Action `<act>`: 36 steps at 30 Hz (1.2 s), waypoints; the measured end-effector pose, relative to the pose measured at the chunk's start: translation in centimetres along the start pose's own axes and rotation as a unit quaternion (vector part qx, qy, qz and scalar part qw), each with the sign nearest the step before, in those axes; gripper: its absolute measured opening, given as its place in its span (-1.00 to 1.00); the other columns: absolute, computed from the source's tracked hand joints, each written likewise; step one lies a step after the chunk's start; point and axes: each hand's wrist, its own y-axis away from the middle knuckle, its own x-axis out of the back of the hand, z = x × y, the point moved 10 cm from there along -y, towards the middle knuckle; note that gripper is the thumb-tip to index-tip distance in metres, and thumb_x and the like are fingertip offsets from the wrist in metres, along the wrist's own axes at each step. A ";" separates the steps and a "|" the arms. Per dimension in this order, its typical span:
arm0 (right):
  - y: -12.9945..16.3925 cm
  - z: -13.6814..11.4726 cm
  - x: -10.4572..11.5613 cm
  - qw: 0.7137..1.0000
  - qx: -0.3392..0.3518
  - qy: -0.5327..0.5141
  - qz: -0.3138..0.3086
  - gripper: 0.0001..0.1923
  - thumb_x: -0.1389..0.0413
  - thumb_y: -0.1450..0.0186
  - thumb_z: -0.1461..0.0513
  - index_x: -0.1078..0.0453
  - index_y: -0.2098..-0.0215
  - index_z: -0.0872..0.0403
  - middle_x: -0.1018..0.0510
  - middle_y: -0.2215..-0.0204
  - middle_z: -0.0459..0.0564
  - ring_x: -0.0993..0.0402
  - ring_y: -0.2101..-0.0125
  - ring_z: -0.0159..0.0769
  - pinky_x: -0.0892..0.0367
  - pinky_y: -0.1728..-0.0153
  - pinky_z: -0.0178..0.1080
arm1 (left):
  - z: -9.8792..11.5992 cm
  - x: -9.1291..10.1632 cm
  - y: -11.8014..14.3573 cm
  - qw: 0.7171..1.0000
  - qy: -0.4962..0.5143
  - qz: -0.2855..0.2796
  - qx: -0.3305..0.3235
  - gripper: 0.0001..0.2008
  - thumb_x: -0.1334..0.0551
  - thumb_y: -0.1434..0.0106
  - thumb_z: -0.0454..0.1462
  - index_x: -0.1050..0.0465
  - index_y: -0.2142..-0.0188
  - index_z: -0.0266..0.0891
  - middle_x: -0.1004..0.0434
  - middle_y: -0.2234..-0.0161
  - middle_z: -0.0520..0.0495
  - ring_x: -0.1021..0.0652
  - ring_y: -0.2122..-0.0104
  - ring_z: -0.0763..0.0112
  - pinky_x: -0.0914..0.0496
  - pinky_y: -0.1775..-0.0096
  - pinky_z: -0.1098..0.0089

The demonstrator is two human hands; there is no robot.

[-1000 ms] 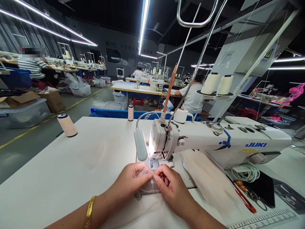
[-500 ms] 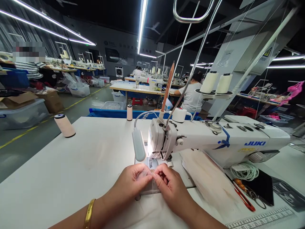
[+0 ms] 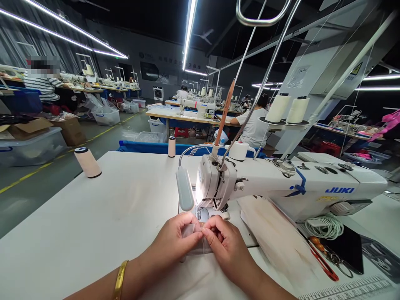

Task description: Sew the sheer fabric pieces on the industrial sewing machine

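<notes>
— Where do we find the sheer fabric (image 3: 203,248)?

— At a sewing machine (image 3: 259,177), gathered at the fingertips of both hands, just on our side of the round metal plate (image 3: 204,214) under the lamp (image 3: 185,189). Straight beyond the fingers lies that plate, near but not touched by either hand as far as we can see.

— And each grip?

— We see the left hand (image 3: 178,237) pinching the cloth between thumb and forefinger, and the right hand (image 3: 226,246) pinching it from the opposite side, the tips meeting or nearly so. Neither hand is plainly nearer. Which way the cloth's long axis runs we cannot tell; the fingers hide too much.

— Our count?

— Two hands, one machine, one lamp. We make it two peach thread cones (image 3: 88,162) well apart on the white surface (image 3: 125,200), and two cream cones (image 3: 276,109) side by side on a stand. To the right we note one pale fabric pile (image 3: 275,237), one coiled cable (image 3: 323,227), one dark flat device (image 3: 346,250), one red-handled tool (image 3: 325,264) and one clear ruler (image 3: 353,287); one bracelet (image 3: 119,280) circles the left wrist.
</notes>
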 end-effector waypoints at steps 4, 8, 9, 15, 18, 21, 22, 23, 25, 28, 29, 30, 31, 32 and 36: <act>0.1 -0.1 -0.1 1.000 -0.002 0.006 -0.004 -0.76 -0.03 -0.50 0.15 -0.37 0.33 -0.02 -0.53 0.44 -0.14 -0.40 0.44 -0.31 -0.23 0.41 -0.30 | 1.1 0.6 0.3 0.998 -0.022 0.035 -0.052 -0.76 -0.32 -0.14 -0.08 -0.36 0.44 -0.17 -0.56 0.29 -0.01 -0.52 0.29 0.28 -0.41 0.35 0.42; 0.2 -0.1 -0.2 1.000 -0.004 0.007 -0.008 -0.77 -0.01 -0.50 0.15 -0.35 0.34 -0.02 -0.54 0.43 -0.12 -0.41 0.43 -0.30 -0.23 0.41 -0.29 | 0.1 0.4 0.0 1.000 -0.006 0.029 -0.002 -0.74 -0.34 -0.11 -0.07 -0.33 0.40 -0.15 -0.44 0.45 0.09 -0.42 0.50 0.40 -0.34 0.48 0.44; 0.2 -0.1 -0.2 1.000 -0.004 0.007 -0.009 -0.76 -0.01 -0.50 0.15 -0.34 0.34 -0.02 -0.54 0.43 -0.13 -0.41 0.43 -0.30 -0.23 0.42 -0.29 | -0.3 0.3 0.0 1.000 -0.001 0.027 0.014 -0.72 -0.35 -0.10 -0.06 -0.36 0.36 -0.14 -0.41 0.47 0.12 -0.38 0.55 0.43 -0.31 0.53 0.45; 0.2 0.1 -0.3 1.000 -0.008 0.011 -0.012 -0.74 -0.01 -0.51 0.12 -0.36 0.33 -0.01 -0.53 0.43 -0.13 -0.39 0.43 -0.31 -0.20 0.43 -0.29 | -0.2 0.2 0.0 1.000 0.007 0.018 0.007 -0.66 -0.34 -0.11 -0.02 -0.51 0.22 -0.18 -0.54 0.34 0.04 -0.37 0.55 0.47 -0.28 0.56 0.46; 0.2 0.2 -0.4 1.000 -0.008 0.012 -0.013 -0.75 -0.01 -0.51 0.12 -0.37 0.32 -0.01 -0.53 0.43 -0.13 -0.38 0.44 -0.32 -0.21 0.43 -0.28 | -0.2 -0.2 0.2 0.999 0.023 -0.001 0.023 -0.69 -0.31 -0.12 -0.01 -0.44 0.33 -0.20 -0.47 0.40 0.07 -0.34 0.59 0.49 -0.27 0.55 0.43; 0.2 0.4 -0.4 1.000 -0.007 0.018 -0.009 -0.76 -0.01 -0.51 0.14 -0.35 0.32 -0.01 -0.54 0.43 -0.12 -0.39 0.45 -0.32 -0.21 0.44 -0.28 | 0.4 0.2 0.3 1.000 -0.003 0.015 0.002 -0.74 -0.29 -0.13 -0.05 -0.37 0.42 -0.17 -0.39 0.46 0.09 -0.38 0.52 0.42 -0.28 0.49 0.41; 0.2 0.4 -0.4 1.000 -0.006 0.022 -0.008 -0.76 0.00 -0.50 0.14 -0.34 0.33 -0.01 -0.54 0.43 -0.12 -0.39 0.45 -0.31 -0.21 0.44 -0.28 | 0.7 0.4 0.3 0.999 -0.022 0.023 -0.011 -0.75 -0.28 -0.14 -0.06 -0.36 0.44 -0.17 -0.39 0.44 0.07 -0.41 0.47 0.38 -0.30 0.45 0.40; 0.2 0.5 -0.5 1.000 -0.004 0.027 -0.008 -0.76 0.00 -0.50 0.14 -0.33 0.33 -0.01 -0.54 0.43 -0.12 -0.39 0.45 -0.31 -0.22 0.44 -0.28 | 1.0 0.6 0.3 0.998 -0.048 0.031 -0.027 -0.77 -0.26 -0.15 -0.08 -0.36 0.46 -0.17 -0.41 0.42 0.05 -0.44 0.41 0.33 -0.32 0.40 0.38; 0.2 0.6 -0.7 0.999 -0.001 0.044 -0.008 -0.76 0.01 -0.50 0.15 -0.32 0.33 -0.02 -0.53 0.44 -0.12 -0.40 0.45 -0.30 -0.22 0.43 -0.27 | 1.6 0.8 0.1 0.991 -0.111 0.042 -0.067 -0.79 -0.22 -0.18 -0.12 -0.38 0.49 -0.17 -0.45 0.37 -0.01 -0.48 0.29 0.25 -0.35 0.30 0.34; -0.1 1.1 -1.3 0.996 -0.003 0.087 -0.019 -0.78 0.03 -0.50 0.18 -0.30 0.33 -0.02 -0.51 0.45 -0.11 -0.41 0.42 -0.25 -0.24 0.38 -0.24 | 1.6 0.8 -0.3 0.969 -0.219 0.055 -0.103 -0.79 -0.17 -0.22 -0.17 -0.34 0.52 -0.17 -0.46 0.35 -0.05 -0.47 0.25 0.21 -0.33 0.24 0.29; -0.2 1.3 -1.6 0.994 -0.005 0.106 -0.027 -0.77 0.04 -0.49 0.19 -0.27 0.35 -0.02 -0.49 0.46 -0.10 -0.41 0.41 -0.23 -0.25 0.36 -0.22 | 1.5 0.7 -0.4 0.958 -0.258 0.062 -0.107 -0.78 -0.16 -0.24 -0.19 -0.30 0.52 -0.17 -0.45 0.36 -0.05 -0.45 0.28 0.21 -0.31 0.25 0.28; -0.3 1.5 -1.9 0.991 -0.006 0.126 -0.033 -0.77 0.05 -0.49 0.21 -0.24 0.36 -0.02 -0.48 0.46 -0.10 -0.41 0.39 -0.21 -0.25 0.35 -0.21 | 1.4 0.7 -0.4 0.946 -0.295 0.072 -0.115 -0.78 -0.16 -0.25 -0.20 -0.29 0.51 -0.17 -0.45 0.37 -0.04 -0.43 0.31 0.23 -0.29 0.25 0.27; -0.4 1.8 -2.2 0.989 -0.009 0.143 -0.038 -0.76 0.05 -0.48 0.23 -0.22 0.38 -0.02 -0.47 0.47 -0.09 -0.41 0.38 -0.19 -0.24 0.34 -0.20 | 1.4 0.7 -0.4 0.931 -0.329 0.089 -0.129 -0.82 -0.16 -0.26 -0.22 -0.30 0.47 -0.18 -0.47 0.35 -0.04 -0.42 0.33 0.24 -0.27 0.25 0.26; -0.5 2.0 -2.3 0.987 -0.011 0.158 -0.040 -0.76 0.05 -0.48 0.25 -0.19 0.39 -0.02 -0.46 0.46 -0.08 -0.41 0.37 -0.17 -0.23 0.33 -0.20 | 1.7 0.7 -0.2 0.914 -0.359 0.109 -0.151 -0.88 -0.17 -0.26 -0.24 -0.34 0.41 -0.18 -0.49 0.33 -0.05 -0.41 0.34 0.25 -0.26 0.23 0.24; -0.7 2.2 -2.2 0.981 -0.011 0.190 -0.025 -0.79 0.04 -0.46 0.30 -0.17 0.36 -0.03 -0.49 0.42 -0.05 -0.44 0.34 -0.13 -0.24 0.33 -0.19 | 3.9 -0.4 1.6 0.827 -0.437 0.175 -0.307 -0.86 -0.14 -0.27 -0.44 -0.41 0.29 -0.18 -0.53 0.31 -0.05 -0.41 0.36 0.27 -0.19 0.21 0.23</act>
